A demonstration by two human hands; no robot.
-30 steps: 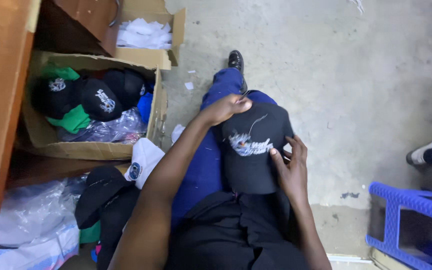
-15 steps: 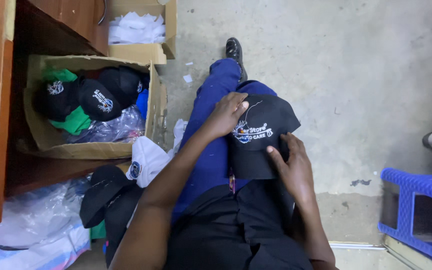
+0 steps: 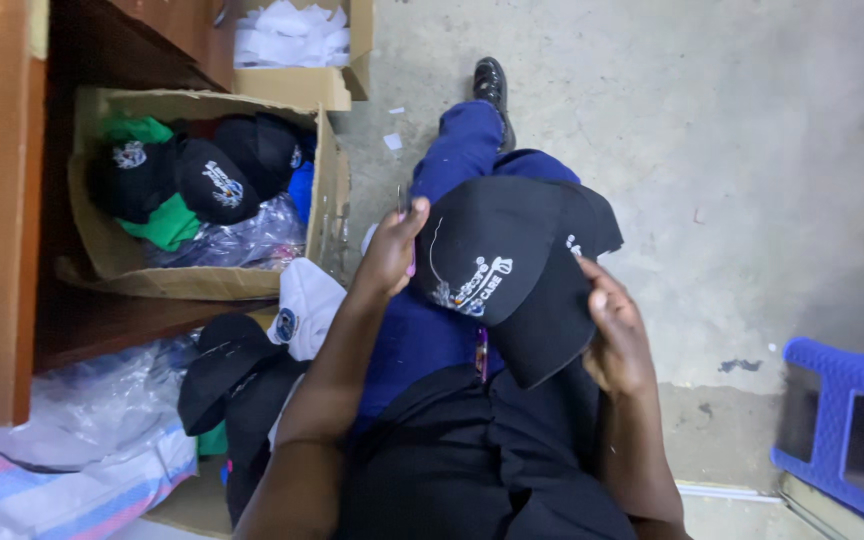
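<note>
Above the grey concrete floor (image 3: pixel 752 150), both hands hold a black cap (image 3: pixel 512 270).

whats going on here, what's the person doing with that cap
A seated person holds a black cap over their lap with both bare hands: the left hand grips its side, the right hand holds its brim. An open cardboard box of more caps sits on their left, a blue plastic stool on their right.

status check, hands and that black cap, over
Left hand and right hand both grip the black cap over the lap. Nothing blocking. Cardboard box of caps alongside.
</note>
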